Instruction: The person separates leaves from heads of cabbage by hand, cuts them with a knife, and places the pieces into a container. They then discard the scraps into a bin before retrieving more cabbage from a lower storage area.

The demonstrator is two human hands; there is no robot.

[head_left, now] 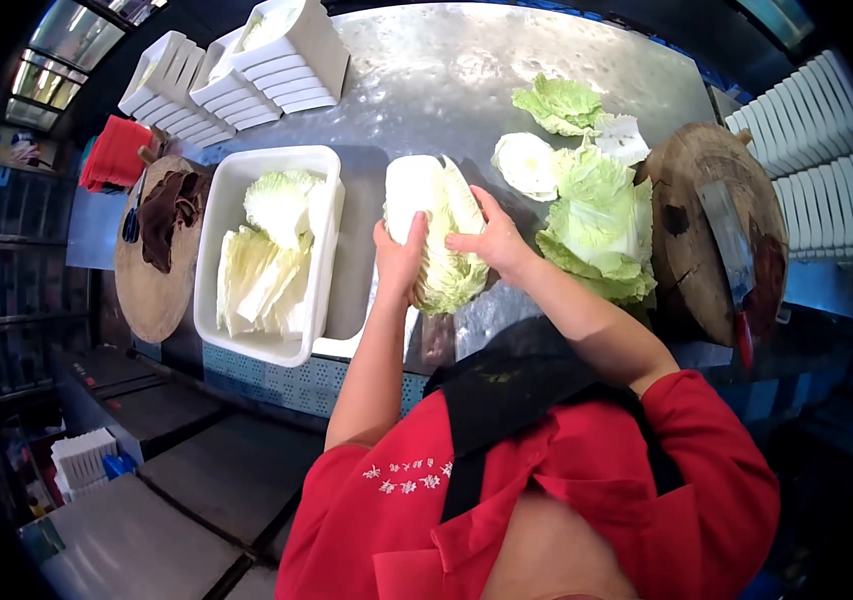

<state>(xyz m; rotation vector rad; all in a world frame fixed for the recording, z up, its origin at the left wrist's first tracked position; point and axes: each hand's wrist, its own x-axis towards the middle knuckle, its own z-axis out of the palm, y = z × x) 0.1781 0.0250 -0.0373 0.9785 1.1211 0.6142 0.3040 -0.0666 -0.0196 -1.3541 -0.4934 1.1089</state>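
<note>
The cabbage [442, 250] is long and pale, with a smooth white stalk end and crinkled yellow-green leaf tips. It sits at the near edge of the worktop [447, 70], between both hands. The left hand [399, 258] has its grip wrapped round the cabbage's left side. The right hand [492, 240] grasps the right side, fingers spread over the leaves.

Just to the left, a deep white rectangular tray [272, 155] holds cut cabbage pieces. On the right lie loose, ruffled green leaves [597, 225]. Beyond them is a thick, round wooden chopping block [682, 270] with a cleaver [727, 240] lying flat on it.

The underside of the cabbage is hidden by the hands. The dark brown stuff on a second round board [152, 300], far left, is hard to make out.

The worktop is dull, wet-looking steel. Stacks of square white dishes [247, 70] stand at its far end, and more run along the right edge. The room around it is dark.
</note>
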